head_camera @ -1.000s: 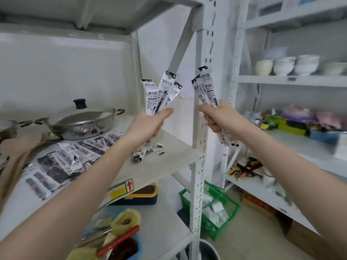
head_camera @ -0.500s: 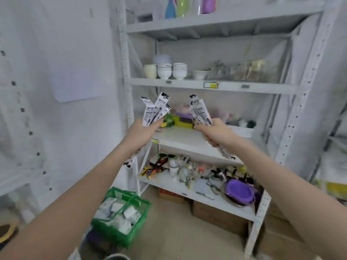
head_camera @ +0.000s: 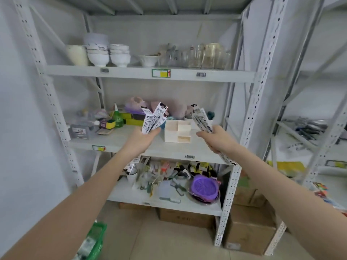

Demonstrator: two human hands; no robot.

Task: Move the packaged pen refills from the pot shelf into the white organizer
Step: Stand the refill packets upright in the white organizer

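Left hand (head_camera: 143, 139) clamped on a fanned bunch of packaged pen refills (head_camera: 154, 119), tops pointing to 12–1 o'clock. Right hand (head_camera: 216, 138) closed round a second bunch of refills (head_camera: 201, 119), tops leaning to 11 o'clock, tails sticking out below the wrist at 5 o'clock. White organizer (head_camera: 178, 131) sits on the middle shelf (head_camera: 120, 142), between both hands, compartments open upward. Bowls (head_camera: 108, 55) at 12 o'clock above.

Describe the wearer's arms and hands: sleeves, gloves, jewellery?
Both forearms are bare as far as the frame shows, with no sleeves in view. The left hand and right hand wear no gloves. No watch, bracelet or ring is visible on the sides shown.
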